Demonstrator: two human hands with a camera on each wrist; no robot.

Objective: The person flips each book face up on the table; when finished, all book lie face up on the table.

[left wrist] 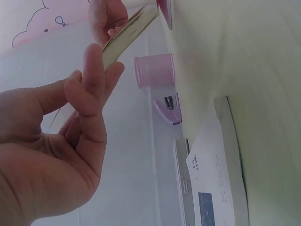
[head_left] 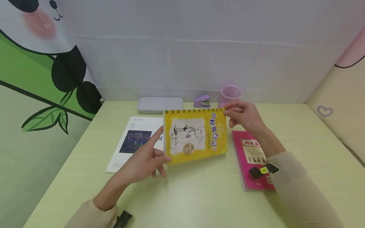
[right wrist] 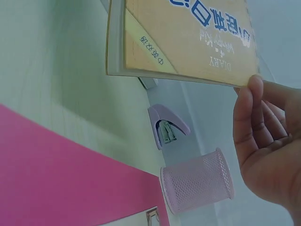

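Observation:
A yellow book (head_left: 195, 136) with a cartoon drawing on its cover is held tilted above the pale green table (head_left: 199, 196). My left hand (head_left: 162, 152) pinches its lower left corner, the thumb in front and the fingers behind. My right hand (head_left: 229, 112) pinches the upper right corner. In the left wrist view the yellow book (left wrist: 131, 28) is seen edge-on between my left hand (left wrist: 101, 70) and the other hand. From the right wrist the book's cover (right wrist: 188, 42) shows, with my right hand (right wrist: 258, 122) at its edge.
A white booklet (head_left: 131, 142) lies to the left and a magenta book (head_left: 253, 158) to the right, partly under my right forearm. At the back by the wall stand a grey case (head_left: 159, 104), a purple stapler (head_left: 201, 101) and a pink mesh cup (head_left: 230, 95).

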